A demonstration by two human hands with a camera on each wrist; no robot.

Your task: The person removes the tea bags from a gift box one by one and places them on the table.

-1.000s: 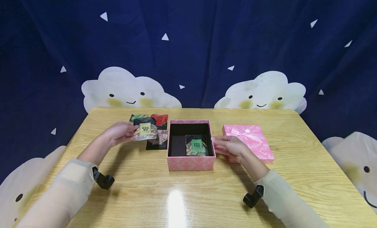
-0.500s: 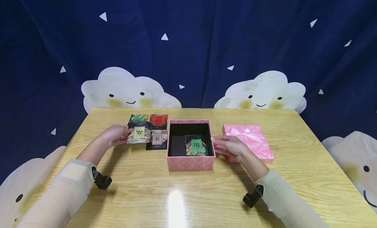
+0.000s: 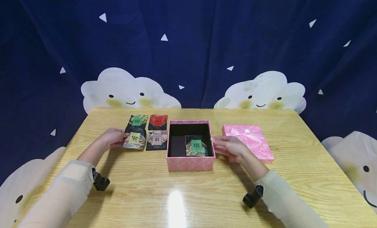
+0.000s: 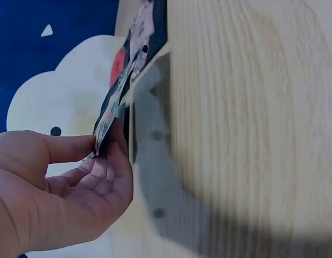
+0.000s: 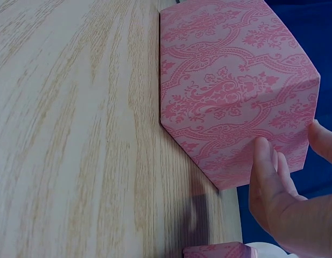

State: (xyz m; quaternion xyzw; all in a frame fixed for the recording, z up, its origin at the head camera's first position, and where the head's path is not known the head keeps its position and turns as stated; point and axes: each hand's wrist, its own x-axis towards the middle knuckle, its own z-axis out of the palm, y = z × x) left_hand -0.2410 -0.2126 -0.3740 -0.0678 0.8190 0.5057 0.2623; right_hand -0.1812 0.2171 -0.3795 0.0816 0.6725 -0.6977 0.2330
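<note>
My left hand (image 3: 113, 138) pinches the edge of a flat black food packet (image 3: 136, 141) with a yellow label, thumb on top and fingers beneath. In the left wrist view this packet (image 4: 109, 113) is tilted, with its shadow on the table. It overlaps the lower part of a green-labelled packet (image 3: 136, 120) in the head view. My right hand (image 3: 228, 146) holds the right wall of a pink patterned gift box (image 3: 189, 163), thumb at the rim and fingers against the outside. Inside the box, on the right, lies another green-labelled packet (image 3: 196, 147).
Between the left hand and the box lie a red-labelled packet (image 3: 158, 121) and a pale pink-labelled packet (image 3: 157, 139). The box's pink lid (image 3: 250, 142) with a ribbon bow rests to the right. A dark blue curtain (image 3: 188, 41) hangs behind the wooden table (image 3: 147, 195).
My left hand has carried the yellow-labelled packet left and down, uncovering the green-, red- and pink-labelled packets. The right hand and box stay in place.
</note>
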